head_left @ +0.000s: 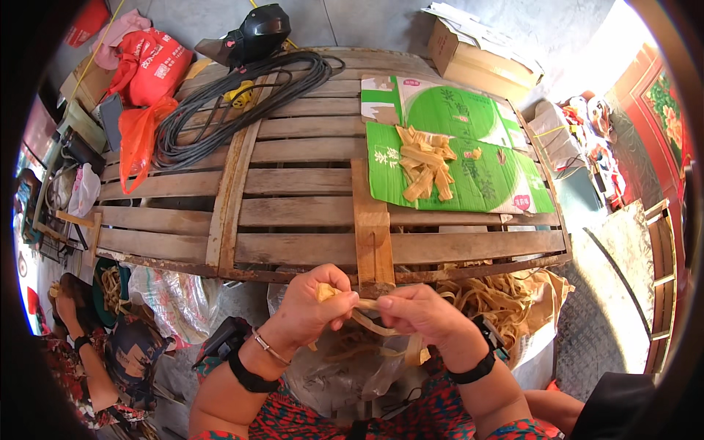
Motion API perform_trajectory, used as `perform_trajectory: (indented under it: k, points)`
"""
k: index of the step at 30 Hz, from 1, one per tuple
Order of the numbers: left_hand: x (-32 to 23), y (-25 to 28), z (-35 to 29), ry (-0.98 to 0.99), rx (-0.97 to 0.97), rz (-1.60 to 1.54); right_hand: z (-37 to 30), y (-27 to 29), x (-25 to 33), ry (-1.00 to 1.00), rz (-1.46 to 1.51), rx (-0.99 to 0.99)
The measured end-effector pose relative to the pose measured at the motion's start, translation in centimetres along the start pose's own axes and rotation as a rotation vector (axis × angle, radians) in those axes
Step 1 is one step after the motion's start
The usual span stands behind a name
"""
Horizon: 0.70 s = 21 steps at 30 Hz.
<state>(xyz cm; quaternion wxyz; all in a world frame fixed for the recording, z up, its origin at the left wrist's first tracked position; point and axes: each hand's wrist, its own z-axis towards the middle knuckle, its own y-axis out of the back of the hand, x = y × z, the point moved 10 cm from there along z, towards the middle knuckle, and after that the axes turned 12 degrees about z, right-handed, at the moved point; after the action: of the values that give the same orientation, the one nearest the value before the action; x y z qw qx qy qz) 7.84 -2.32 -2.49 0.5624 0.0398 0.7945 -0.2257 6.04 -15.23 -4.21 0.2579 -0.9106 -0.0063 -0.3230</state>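
Both my hands are in front of the slatted bench's near edge, at the end of a narrow wooden board (372, 249). A long, pale tan dried strip (375, 325) curves between them. My left hand (323, 302) is closed round one part, with a bunched tan piece showing at its thumb. My right hand (419, 311) pinches the strip a short way off, and a tan end hangs below it. Further away, a small pile of tan strips (425, 167) lies on flattened green cardboard (477, 183).
A coiled black cable (242, 103), a black helmet-like mask (257, 31) and red bags (150, 66) lie on the bench's left. A cardboard box (477, 62) stands far right. Loose strips (506, 297) fill a sack below the bench. Another person (95, 359) works at lower left.
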Motion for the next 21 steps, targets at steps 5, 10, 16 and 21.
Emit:
perform_trajectory:
  k: [5, 10, 16, 21]
  points:
    - [1.4, 1.7, 1.8, -0.034, -0.221, 0.038, -0.4, 2.9, 5.2, 0.541, -0.332, -0.259]
    - [3.3, 3.9, 4.0, 0.093, -0.395, 0.454, 0.1, 3.4, 8.0, 0.804, -0.965, -0.617]
    - [-2.3, 1.6, 0.4, -0.449, -0.518, 0.760, -1.7, 0.3, 7.1, 0.926, -1.027, -0.465]
    - [5.0, -2.4, -0.4, 0.186, -0.129, 0.287, -5.5, -7.0, 6.4, 1.441, -1.029, 0.036]
